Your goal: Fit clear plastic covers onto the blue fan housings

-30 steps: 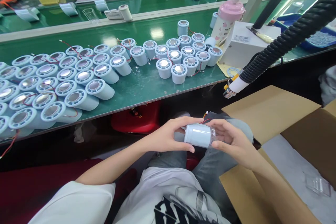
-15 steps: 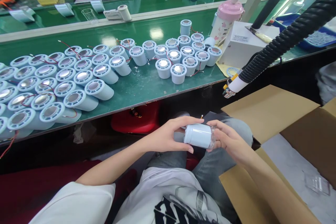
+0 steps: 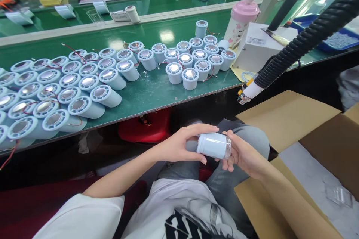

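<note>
Above my lap lies a light-blue plastic cylinder (image 3: 212,145) on its side, with a clear plastic cover (image 3: 228,147) over its right end. My left hand (image 3: 183,145) is curved round the left end, fingers along the top and thumb below. Against the clear end rests my right hand (image 3: 242,154), its thumb on the upper side and its fingers bent underneath, partly hidden by the cylinder. Many similar light-blue cylinders (image 3: 106,95) stand or lean on the green table beyond my hands, several with thin red wires.
An open cardboard box (image 3: 291,114) holding clear plastic pieces (image 3: 338,195) is at my right. A black ribbed hose (image 3: 308,37) with a metal tip hangs beside it. A pink-lidded bottle (image 3: 244,15) and white box (image 3: 258,46) stand behind. A co-worker sits across the green conveyor (image 3: 168,3).
My right hand has turned on the clear end, its fingers shifting from the end face to beneath it. The left hand stays in place. Items on the far conveyor have shifted slightly left.
</note>
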A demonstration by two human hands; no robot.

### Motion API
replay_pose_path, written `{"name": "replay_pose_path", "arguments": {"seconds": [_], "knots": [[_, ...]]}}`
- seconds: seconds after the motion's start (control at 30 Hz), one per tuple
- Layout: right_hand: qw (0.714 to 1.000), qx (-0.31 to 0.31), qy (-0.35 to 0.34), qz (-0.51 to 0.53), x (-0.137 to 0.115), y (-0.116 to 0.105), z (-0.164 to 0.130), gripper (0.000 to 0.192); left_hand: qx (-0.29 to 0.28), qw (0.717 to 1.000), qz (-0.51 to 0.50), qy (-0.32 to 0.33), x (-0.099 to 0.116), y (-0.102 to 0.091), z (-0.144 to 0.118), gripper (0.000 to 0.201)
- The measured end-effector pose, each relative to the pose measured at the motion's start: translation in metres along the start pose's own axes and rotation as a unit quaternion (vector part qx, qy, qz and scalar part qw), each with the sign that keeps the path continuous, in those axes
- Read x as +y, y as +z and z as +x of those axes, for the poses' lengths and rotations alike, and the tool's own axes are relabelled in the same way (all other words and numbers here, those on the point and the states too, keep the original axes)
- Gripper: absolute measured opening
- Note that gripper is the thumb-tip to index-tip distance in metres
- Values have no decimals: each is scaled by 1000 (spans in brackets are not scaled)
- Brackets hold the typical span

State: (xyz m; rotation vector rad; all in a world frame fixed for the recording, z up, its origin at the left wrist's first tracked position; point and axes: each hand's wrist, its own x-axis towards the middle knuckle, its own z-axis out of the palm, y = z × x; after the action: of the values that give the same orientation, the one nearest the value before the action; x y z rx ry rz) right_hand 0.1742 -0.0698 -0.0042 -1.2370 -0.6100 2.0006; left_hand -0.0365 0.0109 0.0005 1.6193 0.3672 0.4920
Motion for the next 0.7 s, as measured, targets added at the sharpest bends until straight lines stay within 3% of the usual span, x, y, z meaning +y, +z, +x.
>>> {"name": "replay_pose_path", "arguments": {"seconds": [0.23, 0.43, 0.7], "knots": [[996, -25, 73, 34, -4, 1, -1, 63, -6, 999, 11, 31, -2, 1, 2, 81], [999, -30, 9, 24, -1, 0, -8, 46, -2, 999, 16, 37, 2, 3, 3, 85], [998, -5, -70, -3, -10, -4, -29, 46, 33, 996, 59, 63, 17, 3, 6, 69]]}}
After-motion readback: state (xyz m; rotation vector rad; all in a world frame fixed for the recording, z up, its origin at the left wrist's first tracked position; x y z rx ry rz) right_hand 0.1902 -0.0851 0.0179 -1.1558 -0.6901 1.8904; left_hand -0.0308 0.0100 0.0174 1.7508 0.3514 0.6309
